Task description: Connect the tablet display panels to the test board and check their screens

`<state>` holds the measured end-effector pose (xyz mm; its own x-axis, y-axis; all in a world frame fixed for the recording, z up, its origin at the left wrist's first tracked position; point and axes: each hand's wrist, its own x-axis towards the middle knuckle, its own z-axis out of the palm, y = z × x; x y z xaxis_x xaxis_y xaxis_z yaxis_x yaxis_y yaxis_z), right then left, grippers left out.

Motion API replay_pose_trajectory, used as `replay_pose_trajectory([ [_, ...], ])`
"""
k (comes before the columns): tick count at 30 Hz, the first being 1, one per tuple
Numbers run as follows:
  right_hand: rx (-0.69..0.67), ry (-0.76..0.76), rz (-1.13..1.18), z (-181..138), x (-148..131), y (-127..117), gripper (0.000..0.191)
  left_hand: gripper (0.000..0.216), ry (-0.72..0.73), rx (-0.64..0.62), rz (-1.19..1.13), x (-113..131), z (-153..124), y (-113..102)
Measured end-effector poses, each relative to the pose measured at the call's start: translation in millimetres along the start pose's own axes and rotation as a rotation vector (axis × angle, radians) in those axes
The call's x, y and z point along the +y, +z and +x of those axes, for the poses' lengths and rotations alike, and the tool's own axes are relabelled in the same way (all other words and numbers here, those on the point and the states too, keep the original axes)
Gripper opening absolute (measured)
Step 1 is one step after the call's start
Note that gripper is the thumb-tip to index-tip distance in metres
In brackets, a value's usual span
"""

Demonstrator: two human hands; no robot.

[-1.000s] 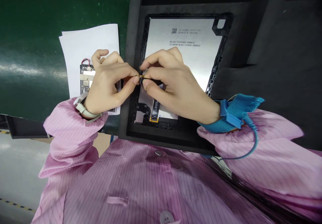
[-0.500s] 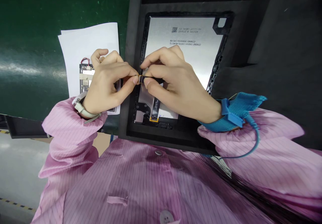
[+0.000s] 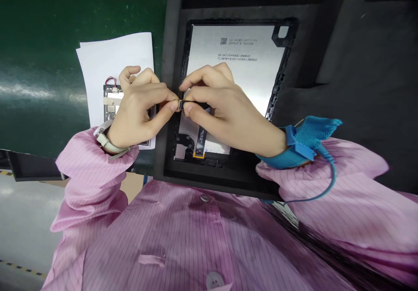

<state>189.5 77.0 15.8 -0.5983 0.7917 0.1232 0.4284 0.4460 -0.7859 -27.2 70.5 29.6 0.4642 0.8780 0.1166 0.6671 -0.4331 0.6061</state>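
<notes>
Under the left hand [image 3: 142, 108], papers [image 3: 117, 58] bear a part-hidden board [image 3: 110, 110].

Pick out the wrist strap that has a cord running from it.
The blue strap on the wrist of the right hand: a blue cord curves away from it. The pale strap on the wrist of the left hand shows no cord.

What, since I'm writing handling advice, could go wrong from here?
The left hand and right hand pinch close together at the small end of a black flex cable, so an uneven tug might crease it. The bare right hand is over the silver display back; a slip could smudge it. The left hand overlaps the circuit board in view and might snag its red wires.
</notes>
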Motion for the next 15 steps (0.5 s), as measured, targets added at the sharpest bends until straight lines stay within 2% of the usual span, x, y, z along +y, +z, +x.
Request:
replay_pose_trajectory([
  [10,-0.020,-0.086,-0.050,-3.0,-0.4,-2.1,0.025,0.047,-0.027,0.038,-0.062,-3.6,-1.1,1.4],
  [15,-0.019,-0.121,-0.104,-4.5,0.4,-0.1,0.024,0.045,-0.003,0.066,-0.045,-7.7,-3.0,2.4],
])
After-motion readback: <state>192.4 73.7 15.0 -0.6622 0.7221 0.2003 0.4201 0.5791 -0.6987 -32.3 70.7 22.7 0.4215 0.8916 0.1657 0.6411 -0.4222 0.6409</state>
